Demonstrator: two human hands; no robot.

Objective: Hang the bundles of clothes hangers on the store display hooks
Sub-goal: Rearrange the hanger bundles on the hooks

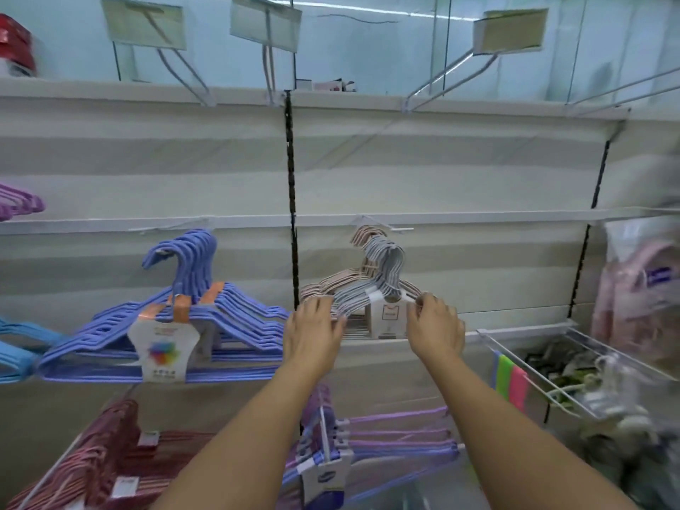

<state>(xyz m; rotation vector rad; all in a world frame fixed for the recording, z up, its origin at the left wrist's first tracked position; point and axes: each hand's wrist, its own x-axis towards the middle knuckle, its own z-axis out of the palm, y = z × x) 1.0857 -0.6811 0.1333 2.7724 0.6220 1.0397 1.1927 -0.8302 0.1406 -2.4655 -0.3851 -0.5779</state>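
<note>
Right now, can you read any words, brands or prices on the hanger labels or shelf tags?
None readable.
Card on blue hanger bundle: colour wheel, print below blurred.
Card on grey hanger bundle: too small.
Card on lilac hanger bundle: blue logo, blurred.
Shelf tags: blank or faded.

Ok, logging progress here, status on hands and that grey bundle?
Both hands, left and right, gripping the grey bundle. Its hooks up at the display hook, beside a pink bundle. Nothing in the way.
</note>
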